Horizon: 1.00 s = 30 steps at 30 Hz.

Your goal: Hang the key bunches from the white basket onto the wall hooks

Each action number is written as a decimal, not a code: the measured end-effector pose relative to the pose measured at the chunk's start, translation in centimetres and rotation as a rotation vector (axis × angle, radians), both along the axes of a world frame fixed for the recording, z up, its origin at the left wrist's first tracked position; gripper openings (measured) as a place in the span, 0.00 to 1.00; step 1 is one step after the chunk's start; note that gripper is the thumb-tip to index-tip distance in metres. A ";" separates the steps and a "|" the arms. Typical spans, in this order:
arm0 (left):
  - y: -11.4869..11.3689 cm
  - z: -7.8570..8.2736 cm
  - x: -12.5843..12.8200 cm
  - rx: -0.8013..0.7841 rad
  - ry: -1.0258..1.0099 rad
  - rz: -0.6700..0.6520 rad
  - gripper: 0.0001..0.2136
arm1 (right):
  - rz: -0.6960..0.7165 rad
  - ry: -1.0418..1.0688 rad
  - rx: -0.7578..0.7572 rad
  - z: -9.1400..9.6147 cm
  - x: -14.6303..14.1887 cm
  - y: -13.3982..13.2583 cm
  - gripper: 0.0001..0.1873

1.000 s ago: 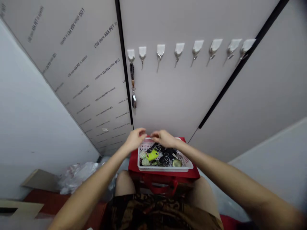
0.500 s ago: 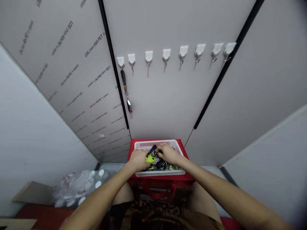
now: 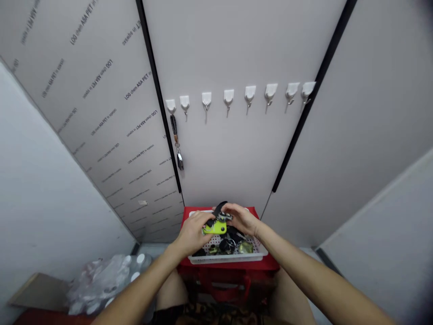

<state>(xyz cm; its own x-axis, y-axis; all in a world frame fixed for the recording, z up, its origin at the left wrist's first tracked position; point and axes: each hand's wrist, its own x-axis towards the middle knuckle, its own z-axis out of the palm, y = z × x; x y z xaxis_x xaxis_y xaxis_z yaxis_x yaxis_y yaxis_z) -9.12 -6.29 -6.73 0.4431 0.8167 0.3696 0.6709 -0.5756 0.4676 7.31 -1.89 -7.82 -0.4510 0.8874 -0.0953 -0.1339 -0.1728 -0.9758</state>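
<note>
Both my hands are over a white plastic basket [image 3: 226, 258] of keys and key fobs. My left hand [image 3: 192, 234] grips a lime-green key fob [image 3: 214, 228], raised above the basket. A black strap [image 3: 219, 209] sticks up from the same bunch. My right hand [image 3: 239, 219] pinches the bunch's metal rings [image 3: 227, 216] from the other side. Several dark keys and a brass-coloured fob [image 3: 245, 247] stay in the basket, partly behind my hands.
Several white adhesive hooks [image 3: 228, 97] run across a grey panel [image 3: 230, 158], and a key on a dark strap [image 3: 176, 142] hangs from the leftmost. The basket sits on a red bag [image 3: 226, 282] between my knees. Plastic-wrapped bottles [image 3: 104, 284] lie at lower left.
My hands have risen from inside the basket, lifting the lime-green fob and black strap above it. The view has tilted, so the basket and hooks sit lower in the picture.
</note>
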 end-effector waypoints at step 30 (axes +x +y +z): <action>9.4 12.9 1.2 -0.015 -0.936 0.376 0.05 | -0.732 -0.659 1.103 21.0 -9.0 7.8 0.05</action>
